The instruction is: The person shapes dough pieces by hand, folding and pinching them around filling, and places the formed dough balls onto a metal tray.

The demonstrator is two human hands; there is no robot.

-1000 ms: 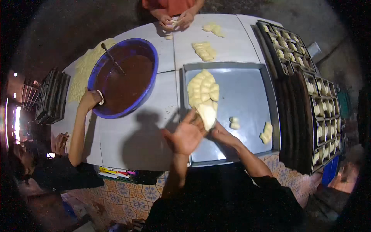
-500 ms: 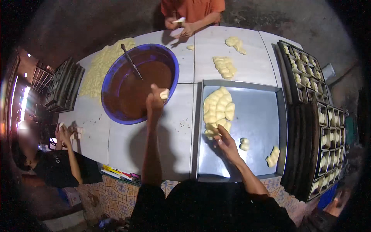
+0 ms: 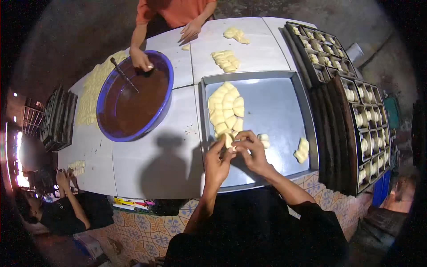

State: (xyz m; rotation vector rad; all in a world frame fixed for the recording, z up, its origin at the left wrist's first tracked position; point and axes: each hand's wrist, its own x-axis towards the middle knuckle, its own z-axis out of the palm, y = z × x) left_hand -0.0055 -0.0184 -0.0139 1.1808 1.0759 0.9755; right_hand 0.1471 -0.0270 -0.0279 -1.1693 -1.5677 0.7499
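Dough piece (image 3: 229, 140): pale, small, raised between your two hands above the near left part of the metal tray (image 3: 275, 111). Key relation: it lies at the fingertips, between the hands, with its long axis running roughly away from your body, leaning slightly left at the far end. Its lower part is partly covered by your fingers, so you cannot read its full outline.

Your left hand (image 3: 217, 163) is at its left side, fingers bent and closed on that edge. Your right hand (image 3: 253, 153) comes in from the right, fingertips together on the opposite edge. Neither hand is clearly nearer; both are in contact.

Just beyond the piece, on the far side from you, is the dough cluster (image 3: 226, 104), lying flat along the tray's left wall. The near end of the cluster meets the piece in view; whether they touch, you cannot tell.

Just beyond your right fingers: a small dough lump (image 3: 264, 140). Well to the right, near the tray's wall: a curved dough strip (image 3: 302, 150).

Farther out, left of the tray on the table (image 3: 178, 115): a blue basin (image 3: 168, 89) of brown filling (image 3: 138, 109), with a co-worker's hand (image 3: 141, 61) over it.
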